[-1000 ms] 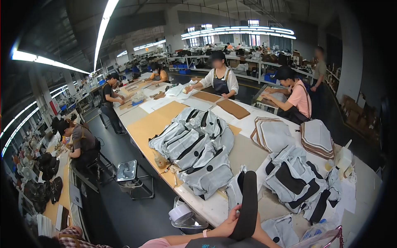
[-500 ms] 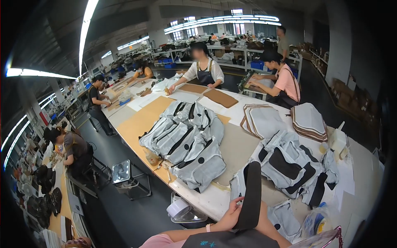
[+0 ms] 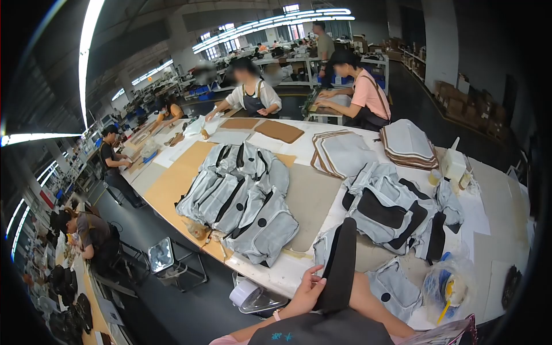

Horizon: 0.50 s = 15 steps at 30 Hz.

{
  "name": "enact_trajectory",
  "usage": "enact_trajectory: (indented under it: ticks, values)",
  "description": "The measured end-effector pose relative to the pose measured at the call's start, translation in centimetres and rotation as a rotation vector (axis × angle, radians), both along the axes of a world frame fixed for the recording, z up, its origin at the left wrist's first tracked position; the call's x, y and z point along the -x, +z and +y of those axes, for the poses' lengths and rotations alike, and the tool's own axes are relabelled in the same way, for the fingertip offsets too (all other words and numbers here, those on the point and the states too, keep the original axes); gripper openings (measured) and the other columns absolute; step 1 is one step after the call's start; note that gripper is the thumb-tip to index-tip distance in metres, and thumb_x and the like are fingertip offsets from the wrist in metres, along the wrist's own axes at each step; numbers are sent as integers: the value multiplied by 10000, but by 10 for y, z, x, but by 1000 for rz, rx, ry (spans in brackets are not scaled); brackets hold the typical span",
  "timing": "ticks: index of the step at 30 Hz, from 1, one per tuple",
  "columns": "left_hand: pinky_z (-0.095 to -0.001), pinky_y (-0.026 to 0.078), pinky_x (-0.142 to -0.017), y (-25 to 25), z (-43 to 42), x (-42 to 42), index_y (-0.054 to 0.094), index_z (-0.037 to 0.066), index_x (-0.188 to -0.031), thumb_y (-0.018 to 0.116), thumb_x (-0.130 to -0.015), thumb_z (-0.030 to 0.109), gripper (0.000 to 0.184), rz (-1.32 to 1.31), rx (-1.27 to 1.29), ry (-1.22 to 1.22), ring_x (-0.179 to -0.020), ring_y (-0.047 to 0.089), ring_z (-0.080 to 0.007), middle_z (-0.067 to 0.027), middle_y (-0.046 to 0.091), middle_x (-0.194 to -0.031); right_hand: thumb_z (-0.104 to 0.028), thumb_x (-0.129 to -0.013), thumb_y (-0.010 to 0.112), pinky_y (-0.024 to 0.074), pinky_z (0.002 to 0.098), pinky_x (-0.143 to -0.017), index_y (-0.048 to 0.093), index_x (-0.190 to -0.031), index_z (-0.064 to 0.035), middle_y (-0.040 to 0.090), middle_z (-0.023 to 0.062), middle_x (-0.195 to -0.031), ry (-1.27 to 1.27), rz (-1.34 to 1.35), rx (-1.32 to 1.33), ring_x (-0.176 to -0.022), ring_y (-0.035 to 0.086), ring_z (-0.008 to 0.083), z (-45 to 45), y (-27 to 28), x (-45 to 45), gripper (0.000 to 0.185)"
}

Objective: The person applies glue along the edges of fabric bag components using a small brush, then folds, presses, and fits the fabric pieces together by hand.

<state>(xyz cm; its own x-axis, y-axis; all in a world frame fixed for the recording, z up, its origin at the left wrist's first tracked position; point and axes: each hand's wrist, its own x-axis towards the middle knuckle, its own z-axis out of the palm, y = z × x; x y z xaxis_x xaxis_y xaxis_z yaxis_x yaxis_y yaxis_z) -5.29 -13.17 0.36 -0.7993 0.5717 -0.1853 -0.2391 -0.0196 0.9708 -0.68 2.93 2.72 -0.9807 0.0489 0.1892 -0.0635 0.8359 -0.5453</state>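
A long black fabric strip [image 3: 339, 264] stands tilted up before me at the table's near edge, joined to a grey fabric piece [image 3: 323, 250] on its left side. My left hand [image 3: 307, 290] grips the strip's left edge, its fingers curled and the thumb against the material. Behind the strip my right hand is hidden; only the right forearm [image 3: 371, 302] shows. Right of it lies a grey piece with a black dot [image 3: 394, 290]. Farther off is a pile of grey and black sewn pieces [image 3: 382, 210].
Several grey bag-like pieces [image 3: 241, 201] cover the table's middle. A plastic bag with a yellow-handled brush [image 3: 448, 296] lies at the right, and a white container [image 3: 453, 164] stands beyond. Layered panels [image 3: 408, 146] are stacked at the far side. Co-workers [image 3: 253, 95] work around; a stool [image 3: 161, 257] stands left.
The view has swung to the right, so the table's contents sit farther left. My left hand stays at the black strip. The co-worker in white has shifted an arm.
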Motion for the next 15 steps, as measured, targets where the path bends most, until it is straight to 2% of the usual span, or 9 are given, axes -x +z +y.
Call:
enact_trajectory:
  ticks: [2, 3, 5, 6, 9, 11, 12, 13, 15]
  values:
    - [-271, 462, -795, 4, -15, 8, 269, 77, -1355, 547, -898, 72, 534, -28, 23, 49, -911, 545, -152, -117, 512, -1025, -192, -765, 585, 465, 421, -533, 573, -1028, -46, 609, 180, -706, -173, 46, 106, -605, 601, 341, -6, -12, -6, 300]
    - [-276, 472, -798, 3, -20, 13, 306, 69, -1333, 531, -898, 47, 491, -71, 1, 103, -920, 553, -156, -119, 534, -1017, -166, -780, 571, 462, 425, -534, 562, -1084, -46, 607, 182, -703, -257, 68, 154, -601, 597, 345, -7, -16, -8, 327]
    - [-245, 482, -711, -1, -27, 24, 391, 61, -1269, 539, -902, 56, 396, -191, -171, 230, -846, 565, -126, -93, 562, -942, -104, -785, 539, 455, 422, -536, 507, -1179, -49, 596, 183, -686, -257, 97, 326, -595, 591, 347, -2, -6, -9, 400]
    - [-250, 482, -739, 1, -31, 29, 450, 33, -1203, 517, -913, 46, 298, -244, -257, 269, -848, 570, -130, -98, 595, -916, -73, -787, 523, 451, 421, -536, 479, -1227, -51, 591, 183, -678, -257, 109, 416, -592, 588, 348, 0, 2, -11, 443]
    - [-235, 458, -793, 13, -32, 40, 517, 1, -1101, 514, -902, 32, 201, -203, -352, 364, -846, 572, -115, -75, 603, -945, -24, -785, 504, 440, 416, -540, 466, -1257, -53, 581, 181, -663, -113, 241, 228, -587, 580, 347, -3, 37, -21, 474]
    - [-224, 449, -800, 13, -38, 52, 531, 8, -1063, 516, -886, 7, 178, -80, -383, 407, -875, 568, -110, -60, 605, -954, 6, -803, 484, 416, 356, -519, 456, -1254, -38, 557, 167, -653, -133, 360, 167, -541, 551, 292, 4, 42, -17, 455]
    - [-205, 436, -738, 20, -37, 56, 536, 25, -1032, 514, -880, 1, 156, -148, -422, 407, -834, 543, -85, -42, 592, -940, 21, -812, 474, 404, 327, -509, 451, -1253, -30, 545, 161, -648, -145, 411, 132, -518, 536, 264, 10, 43, -17, 445]
    - [-188, 403, -639, 18, -39, 59, 526, 45, -1017, 516, -875, 6, 148, -51, -370, 421, -758, 501, -57, -19, 569, -904, 23, -812, 473, 402, 323, -513, 454, -1250, -25, 546, 158, -650, -178, 392, 178, -520, 535, 259, 16, 43, -16, 441]
    - [-182, 363, -572, 33, -34, 50, 497, 70, -1033, 516, -869, 10, 175, -25, -349, 409, -695, 456, -41, 2, 544, -870, 28, -813, 471, 397, 315, -520, 460, -1242, -14, 548, 152, -654, -248, 358, 277, -525, 535, 249, 30, 41, -12, 432]
